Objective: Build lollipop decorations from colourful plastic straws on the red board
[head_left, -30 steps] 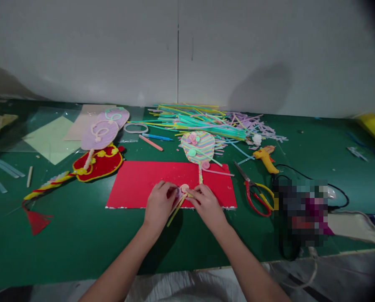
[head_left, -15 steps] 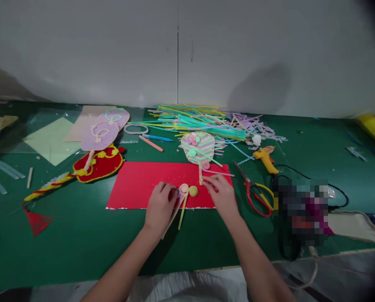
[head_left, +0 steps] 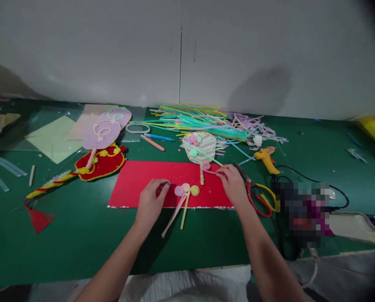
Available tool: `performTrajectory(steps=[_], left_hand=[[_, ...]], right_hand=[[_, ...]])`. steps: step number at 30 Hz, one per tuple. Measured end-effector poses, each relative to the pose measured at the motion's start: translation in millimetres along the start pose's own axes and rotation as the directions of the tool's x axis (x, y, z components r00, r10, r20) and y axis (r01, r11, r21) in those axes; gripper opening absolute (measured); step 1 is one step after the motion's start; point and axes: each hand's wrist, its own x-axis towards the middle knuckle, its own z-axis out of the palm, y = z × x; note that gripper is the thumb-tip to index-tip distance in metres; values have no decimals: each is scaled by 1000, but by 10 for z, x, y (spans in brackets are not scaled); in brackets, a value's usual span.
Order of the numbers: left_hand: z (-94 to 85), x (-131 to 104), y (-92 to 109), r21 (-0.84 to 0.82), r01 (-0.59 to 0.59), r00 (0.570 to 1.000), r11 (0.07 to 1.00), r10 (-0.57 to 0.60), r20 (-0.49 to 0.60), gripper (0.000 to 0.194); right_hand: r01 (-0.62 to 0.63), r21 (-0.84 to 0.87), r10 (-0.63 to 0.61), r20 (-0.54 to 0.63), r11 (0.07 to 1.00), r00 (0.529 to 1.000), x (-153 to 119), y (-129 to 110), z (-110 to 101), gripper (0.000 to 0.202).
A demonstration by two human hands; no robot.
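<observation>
My right hand (head_left: 233, 180) pinches the tail of a pink coiled pipe cleaner (head_left: 206, 166), just below a round striped fan (head_left: 200, 147) with a braided handle (head_left: 202, 174). Pink and mint decorations sit on the fan's face. My left hand (head_left: 152, 199) hovers over the left middle of a red board (head_left: 133, 180), open, with thumb and fingers apart and nothing between them. Beside it lie a lilac coil (head_left: 179, 191), a pale pink coil (head_left: 185, 187) and a yellow coil (head_left: 195, 190), their tails reaching past the board's front edge.
Scissors (head_left: 258, 199) and a yellow glue gun (head_left: 267, 159) with a cord lie to the right. Loose pipe cleaners (head_left: 203, 119) are heaped at the back by the wall. A red tasselled fan (head_left: 104, 163) and lilac fans (head_left: 102, 133) lie left. A blurred patch hides things at right.
My left hand has drawn back left from the coils, uncovering the lilac one. My right hand has moved right and up from the fan handle to the pink coil's tail.
</observation>
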Motion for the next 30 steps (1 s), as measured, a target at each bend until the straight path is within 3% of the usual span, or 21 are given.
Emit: performTrajectory(steps=[4, 7, 12, 15, 24, 27, 30], left_hand=[[-73, 20, -24, -110, 97, 994, 989, -90, 67, 26], [-68, 5, -13, -212, 150, 980, 966, -117, 163, 28], [-20, -66, 12, -227, 181, 958, 957, -119, 261, 29], [-1, -113, -1, -235, 212, 944, 949, -136, 302, 30], [14, -199, -8, -135, 211, 963, 968, -183, 196, 27], [12, -207, 13, -132, 211, 961, 969, -180, 209, 27], [10, -203, 8, -165, 208, 958, 964, -166, 235, 25]], right_hand=[[40, 117, -37, -26, 992, 999, -48, -143, -45, 15], [124, 177, -138, 68, 976, 988, -107, -328, -67, 15], [292, 175, -332, 283, 940, 900, -190, -599, -42, 18], [338, 158, -372, 324, 928, 870, -214, -644, 7, 19], [324, 86, -335, 280, 942, 900, -225, -612, 121, 19], [320, 87, -332, 265, 943, 906, -219, -624, 129, 19], [247, 130, -270, 209, 960, 940, -221, -625, 107, 18]])
